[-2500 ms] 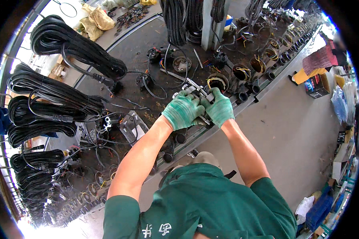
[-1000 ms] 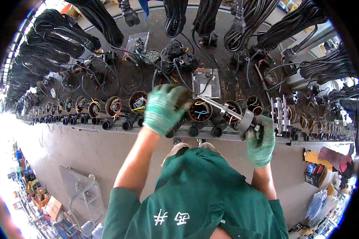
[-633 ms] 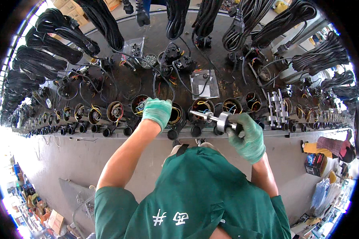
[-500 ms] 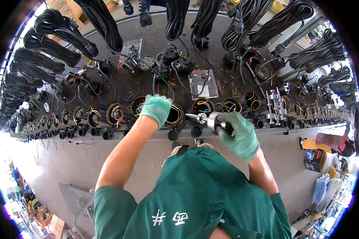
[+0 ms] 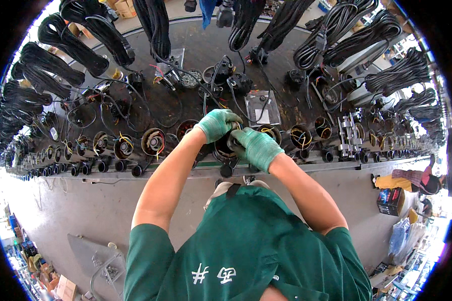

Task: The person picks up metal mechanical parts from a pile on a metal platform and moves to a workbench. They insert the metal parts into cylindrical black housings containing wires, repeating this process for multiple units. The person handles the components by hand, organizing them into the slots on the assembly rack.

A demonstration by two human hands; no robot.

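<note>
Both my hands, in green knit gloves, meet over one open black motor housing [image 5: 224, 151] at the bench's front edge. My right hand [image 5: 260, 148] is closed round a metal motor rotor [image 5: 233, 142], mostly hidden by the glove, at the mouth of that housing. How deep the rotor sits in it I cannot tell. My left hand [image 5: 218, 125] bends over the far rim with its fingers curled inward. What those fingers grip is hidden. A short black tube end [image 5: 226, 170] sticks out below the housing.
More housings with coils and yellow wires line the front edge, such as one on the right [image 5: 300, 136]. Bundled black cables [image 5: 153, 30] hang above. Behind my hands lie a clear bag [image 5: 262, 107], a dish of small metal parts [image 5: 188, 79] and a metal fixture [image 5: 347, 135].
My right hand has moved left with the rotor, from beside the row to the housing's mouth. My left hand has shifted right and over the same housing.
</note>
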